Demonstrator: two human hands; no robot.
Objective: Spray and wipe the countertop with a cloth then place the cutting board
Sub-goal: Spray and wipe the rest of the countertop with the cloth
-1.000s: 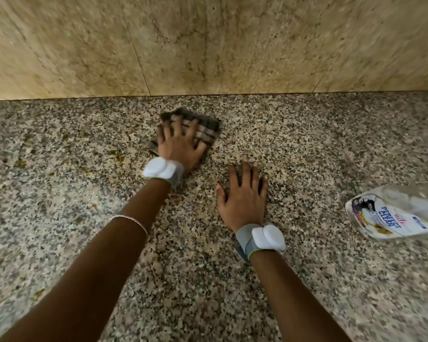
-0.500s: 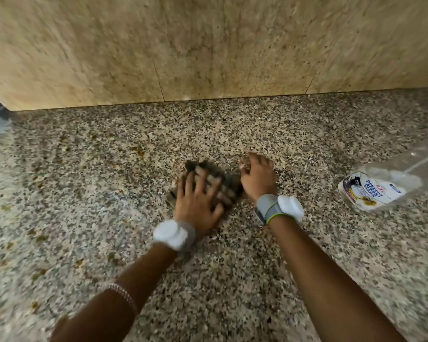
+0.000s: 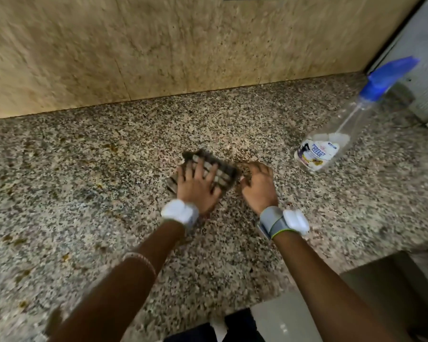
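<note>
From the head view, your left hand (image 3: 197,187) lies flat on the cloth (image 3: 229,172), fingers straight and spread, pressing it onto the speckled surface (image 3: 84,183) near the middle. Your right hand (image 3: 259,187) sits just beside the cloth's right edge with its fingers curled down; you cannot tell whether they pinch the cloth or only touch the stone. The spray bottle (image 3: 329,144) stands apart to the right. Both wrists carry white bands.
</note>
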